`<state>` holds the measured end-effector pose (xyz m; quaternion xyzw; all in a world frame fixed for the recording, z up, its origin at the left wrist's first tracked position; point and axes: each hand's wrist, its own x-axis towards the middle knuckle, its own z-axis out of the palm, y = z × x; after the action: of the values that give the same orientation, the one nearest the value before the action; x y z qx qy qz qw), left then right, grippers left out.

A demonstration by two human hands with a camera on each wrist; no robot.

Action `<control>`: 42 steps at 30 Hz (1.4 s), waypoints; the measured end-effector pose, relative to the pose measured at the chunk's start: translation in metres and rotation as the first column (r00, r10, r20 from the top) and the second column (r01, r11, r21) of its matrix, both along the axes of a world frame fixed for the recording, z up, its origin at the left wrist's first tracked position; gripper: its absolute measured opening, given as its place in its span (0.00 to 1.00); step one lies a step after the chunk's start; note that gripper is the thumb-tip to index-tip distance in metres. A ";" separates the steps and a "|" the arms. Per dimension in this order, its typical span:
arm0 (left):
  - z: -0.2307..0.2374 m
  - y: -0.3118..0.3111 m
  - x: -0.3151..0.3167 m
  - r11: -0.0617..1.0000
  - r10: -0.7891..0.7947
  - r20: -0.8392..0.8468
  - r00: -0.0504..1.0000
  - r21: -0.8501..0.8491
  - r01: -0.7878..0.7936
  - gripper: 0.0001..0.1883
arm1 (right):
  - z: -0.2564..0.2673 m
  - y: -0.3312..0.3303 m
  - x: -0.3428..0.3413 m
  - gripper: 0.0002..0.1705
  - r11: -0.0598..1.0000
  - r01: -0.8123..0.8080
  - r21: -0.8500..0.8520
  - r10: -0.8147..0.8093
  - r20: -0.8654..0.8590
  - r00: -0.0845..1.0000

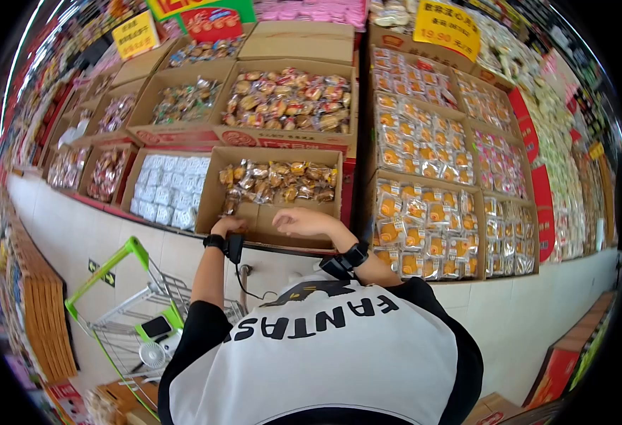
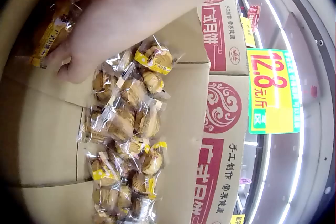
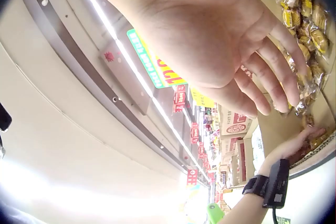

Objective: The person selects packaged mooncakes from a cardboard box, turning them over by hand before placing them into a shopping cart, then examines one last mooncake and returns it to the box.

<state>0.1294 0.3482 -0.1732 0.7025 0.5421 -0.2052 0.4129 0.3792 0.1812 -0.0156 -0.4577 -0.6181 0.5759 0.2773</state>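
An open cardboard box (image 1: 261,221) holds several mooncakes (image 1: 282,182) in clear wrappers with yellow labels, heaped toward its far side. At the near left corner my left hand (image 1: 231,225) holds a wrapped mooncake (image 2: 52,37), its fingers and thumb about the packet; the hand covers part of it. My right hand (image 1: 304,221) is over the near part of the same box, apart from the heap. In the right wrist view, the right hand (image 3: 220,40) shows its palm, fingers loosely extended with nothing in them.
White-wrapped packets (image 1: 169,185) fill the box to the left. A bigger box of wrapped pastries (image 1: 286,100) stands behind, and trays of yellow packaged cakes (image 1: 424,227) lie to the right. A shopping cart (image 1: 137,304) with green trim is at the lower left. A price sign (image 2: 273,91) hangs above.
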 end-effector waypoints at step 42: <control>0.184 -0.101 0.059 0.943 0.175 0.864 0.472 -0.009 -0.333 0.19 | -0.011 0.004 -0.007 0.16 0.931 0.251 -0.266 -0.337 -0.353 0.873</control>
<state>0.1880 0.2470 0.0113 0.6535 0.3809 0.2754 0.5933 0.3723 0.1856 -0.0262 -0.4487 -0.4076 0.6691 0.4299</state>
